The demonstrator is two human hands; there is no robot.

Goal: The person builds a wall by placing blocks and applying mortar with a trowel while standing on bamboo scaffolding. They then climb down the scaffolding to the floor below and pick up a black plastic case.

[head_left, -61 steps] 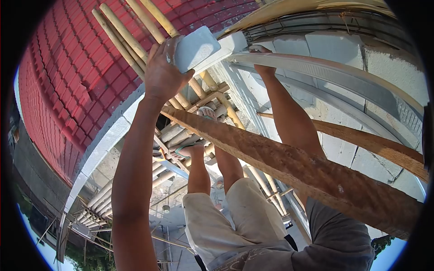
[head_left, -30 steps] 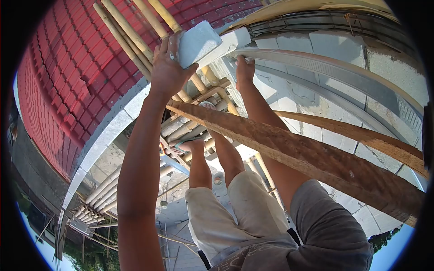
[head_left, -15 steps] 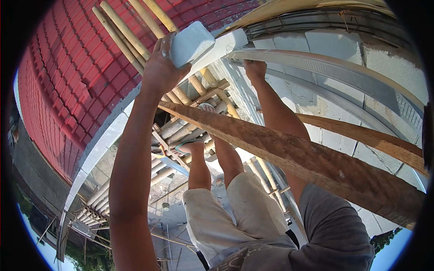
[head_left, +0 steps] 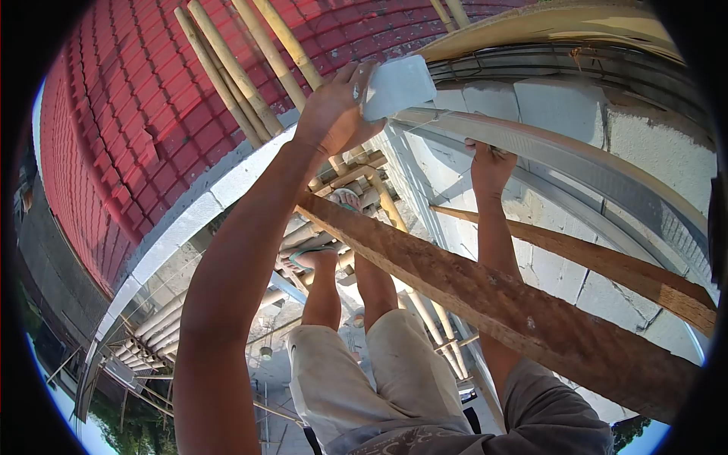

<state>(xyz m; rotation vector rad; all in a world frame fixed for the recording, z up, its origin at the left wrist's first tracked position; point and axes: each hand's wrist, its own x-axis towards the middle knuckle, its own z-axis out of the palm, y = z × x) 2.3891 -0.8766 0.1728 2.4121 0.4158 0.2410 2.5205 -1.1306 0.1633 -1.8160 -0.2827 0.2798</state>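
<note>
The block (head_left: 400, 88) is at the wall's (head_left: 250, 178) corner, beside the channel's (head_left: 546, 142) end. The left hand (head_left: 332, 114), partly open, clasps its side, apparently to steady it. The right hand (head_left: 493, 168), fingers curled, is beneath the channel, perhaps for balance; its grip cannot be confirmed. The beam (head_left: 485, 296) slants below.

One pale block (head_left: 400, 86) is counted. Two rough timber beams (head_left: 485, 296), at least two long metal channels (head_left: 546, 139) and two sandals (head_left: 300, 258) are noted. Over one red tiled roof (head_left: 133, 129), at least four bamboo poles (head_left: 231, 64) are made out; those underfoot are too overlapped to be tallied.
</note>
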